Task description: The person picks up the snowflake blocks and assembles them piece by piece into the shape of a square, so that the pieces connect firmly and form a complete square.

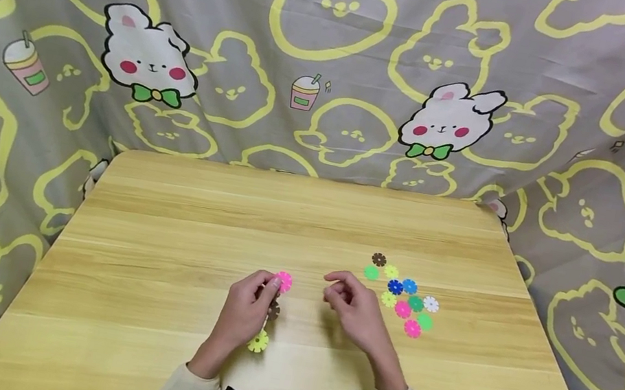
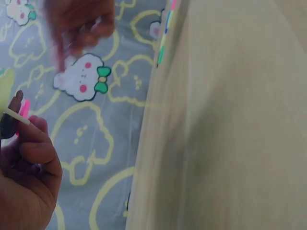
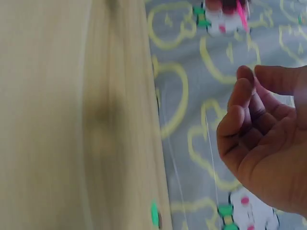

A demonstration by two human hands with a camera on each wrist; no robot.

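Observation:
My left hand pinches a small chain of notched plastic snowflake discs above the table. In it are a pink disc at the fingertips, a dark brown disc below, and a yellow disc at the lower end. A pale piece shows edge-on beside the brown one in the left wrist view. My right hand hovers to the right of the chain, fingers loosely bent, thumb near the index finger; nothing shows between them. Fingers hide part of the chain's joints.
Loose snowflake discs lie flat right of my right hand, among them a white disc, a dark blue disc and a brown disc. The wooden table is bordered by a patterned grey curtain behind and at both sides.

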